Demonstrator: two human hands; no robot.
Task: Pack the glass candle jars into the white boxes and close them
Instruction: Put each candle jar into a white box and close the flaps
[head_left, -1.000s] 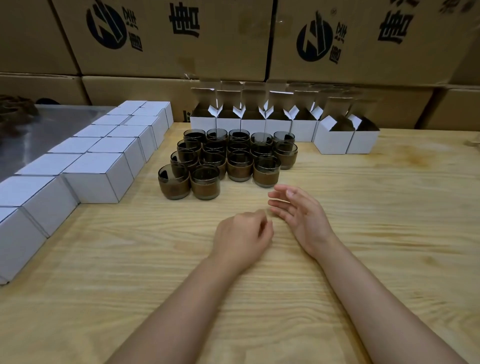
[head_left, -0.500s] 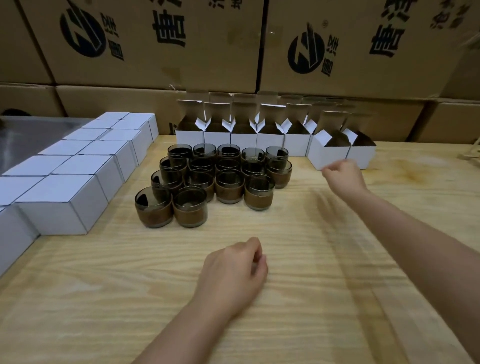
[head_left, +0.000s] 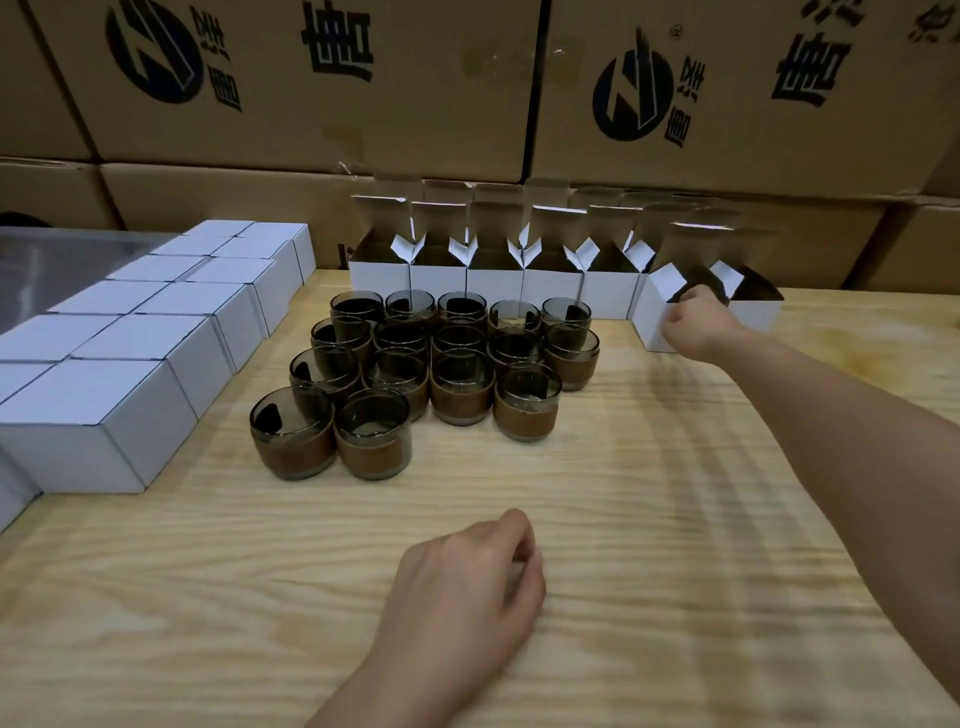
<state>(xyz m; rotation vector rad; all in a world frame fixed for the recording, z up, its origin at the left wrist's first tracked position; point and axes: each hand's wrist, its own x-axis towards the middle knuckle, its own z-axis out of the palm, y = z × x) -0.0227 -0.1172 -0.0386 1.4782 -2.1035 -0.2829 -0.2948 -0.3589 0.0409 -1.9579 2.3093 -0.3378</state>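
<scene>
**Right hand gets to a box**

A second ago both my hands lay together on the table (head_left: 675, 493) in front of the jars (head_left: 441, 364). Since then the right hand (head_left: 693, 325) has gone out to a box (head_left: 655, 312) behind and to the right of the jars, near the right end of the open row (head_left: 493, 283). Its fingers are curled over the box's front rim and into the mouth; I cannot tell where the thumb is. The left hand (head_left: 467, 577) has stayed on the table in front of the jars, fingers loosely curled, thumb against the forefinger, holding nothing. I read this as packing just starting: no jar is in hand yet, and the box likely has to come nearer first.

The box stands upright, mouth up, with its lid flap raised at the back and its side flaps splayed. One corner is turned toward me, while the row faces square on. The body is near cubic, so with the lid up its long axis is vertical. The jars also stand upright, mouths up, packed touching. Shut boxes (head_left: 156, 332) sit left of the jars, and cartons (head_left: 311, 78) are stacked behind them.
</scene>
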